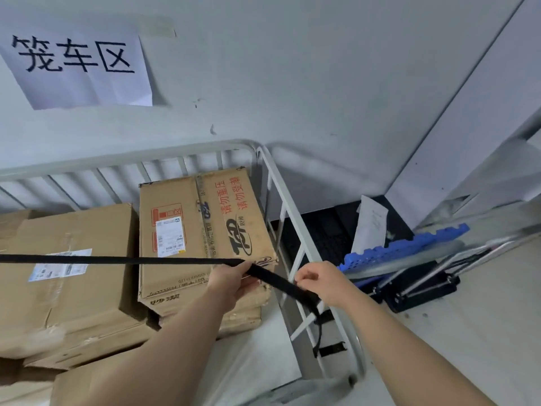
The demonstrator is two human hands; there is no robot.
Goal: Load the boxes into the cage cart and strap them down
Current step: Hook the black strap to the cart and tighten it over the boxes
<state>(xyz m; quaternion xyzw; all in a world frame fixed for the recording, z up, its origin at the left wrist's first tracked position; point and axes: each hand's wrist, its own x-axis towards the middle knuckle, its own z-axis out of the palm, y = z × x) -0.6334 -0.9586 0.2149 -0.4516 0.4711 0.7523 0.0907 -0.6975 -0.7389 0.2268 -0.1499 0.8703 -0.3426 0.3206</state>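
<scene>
A pale grey wall (292, 68) fills the upper view, with a creased paper sign (79, 63) taped to it bearing three large black characters. Against this wall stands the cage cart (146, 155), its white tubular back rail curving at the corner into the barred side frame (292, 200) on the right. Inside it, a printed box (205, 224) with red and black lettering sits in the back right corner, on top of another carton. A plain box (73, 259) with a white label lies just beside it on the left, stacked on more cartons. Right of the cart, on the light floor (483, 317), a blue plastic panel (404, 250) leans near a folded black trolley (421, 288), and a sheet of paper (370, 224) stands behind them.

A black strap (117, 260) runs taut from the left edge across the fronts of both boxes towards the side frame, then drops along it; lower down it seems to loop round a frame bar, though that part is hard to read.

The left hand (231, 279) reaches forward at the printed box's front right corner, fingers curled round the strap. The right hand (319, 281), knuckles up beside the side frame, pinches the same strap further along, where it slopes down.
</scene>
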